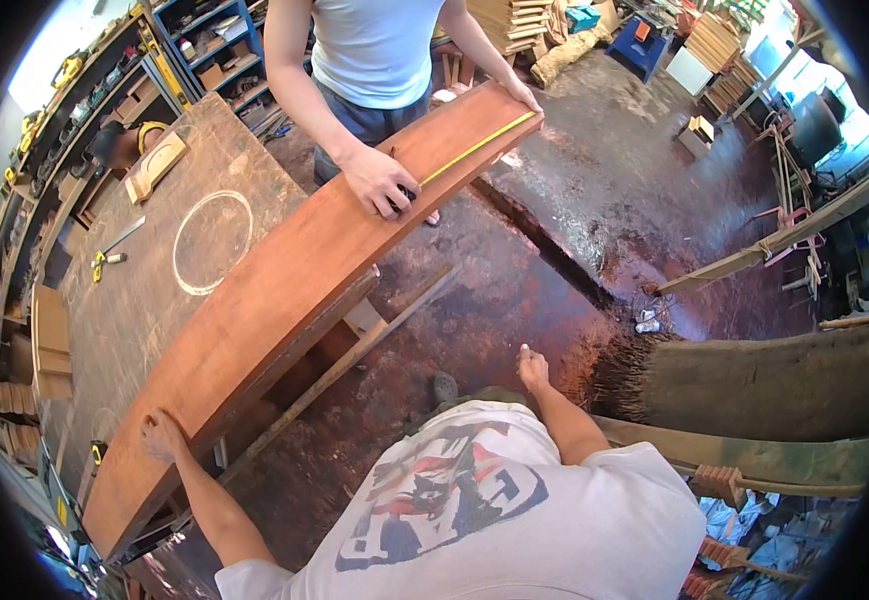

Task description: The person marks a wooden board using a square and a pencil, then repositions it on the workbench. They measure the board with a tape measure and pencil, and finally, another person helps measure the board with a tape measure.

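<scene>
A long curved reddish wooden board (pixel 285 270) runs from lower left to upper centre, partly over a workbench (pixel 105 300). My left hand (pixel 162 435) is on its lower-left end, fingers bent against the wood. Away from the board, my right hand (pixel 532 367) hangs over the floor with curled fingers and nothing visible in it. Across from me, a person in a white top (pixel 370 50) holds a tape measure (pixel 407 192) in one hand on the board. The yellow tape blade (pixel 480 145) stretches to the board's far end, where that person's other hand rests.
On the workbench are a drawn circle (pixel 213 243), a square tool (pixel 120 245) and a wooden piece (pixel 157 167). Another person (pixel 115 147) is beyond its far edge. A narrow wooden bar (pixel 355 350) lies beside the board. A large timber piece (pixel 755 388) is at right.
</scene>
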The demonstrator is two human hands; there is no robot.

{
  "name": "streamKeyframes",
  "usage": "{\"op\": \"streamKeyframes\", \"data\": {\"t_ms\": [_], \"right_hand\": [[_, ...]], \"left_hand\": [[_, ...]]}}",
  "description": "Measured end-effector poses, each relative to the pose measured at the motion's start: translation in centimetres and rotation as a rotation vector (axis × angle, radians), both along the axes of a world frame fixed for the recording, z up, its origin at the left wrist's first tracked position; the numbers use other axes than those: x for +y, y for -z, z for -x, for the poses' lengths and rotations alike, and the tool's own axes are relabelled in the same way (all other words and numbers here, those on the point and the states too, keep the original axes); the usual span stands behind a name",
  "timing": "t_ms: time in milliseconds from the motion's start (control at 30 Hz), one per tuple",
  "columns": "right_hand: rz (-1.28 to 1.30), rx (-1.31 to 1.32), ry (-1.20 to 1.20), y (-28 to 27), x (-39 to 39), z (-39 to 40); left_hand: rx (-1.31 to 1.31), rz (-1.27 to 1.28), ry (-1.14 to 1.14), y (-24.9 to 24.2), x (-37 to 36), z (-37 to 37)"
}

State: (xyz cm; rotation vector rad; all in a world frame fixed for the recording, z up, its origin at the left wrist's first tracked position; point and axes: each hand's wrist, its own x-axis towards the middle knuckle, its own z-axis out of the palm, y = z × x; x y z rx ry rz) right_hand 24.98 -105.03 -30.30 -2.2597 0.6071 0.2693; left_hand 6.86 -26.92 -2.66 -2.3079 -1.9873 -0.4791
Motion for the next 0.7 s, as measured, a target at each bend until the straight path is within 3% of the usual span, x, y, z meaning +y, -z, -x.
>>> {"op": "streamKeyframes", "data": {"t_ms": [467,600,700], "right_hand": [[0.016,0.01,0.014,0.2,-0.4,-1.1],[-0.075,0.241,0.035,-3.5,0.5,-1.4],[0.006,0.256,-0.093,-5.9,1.2,-1.4]], "left_hand": [[-0.002,-0.037,-0.013,0.5,0.2,-0.3],[-0.004,-0.014,-0.034,-0.3,-0.5,-0.4],[-0.026,0.007,-0.038,-0.3,-0.5,-0.3]]}}
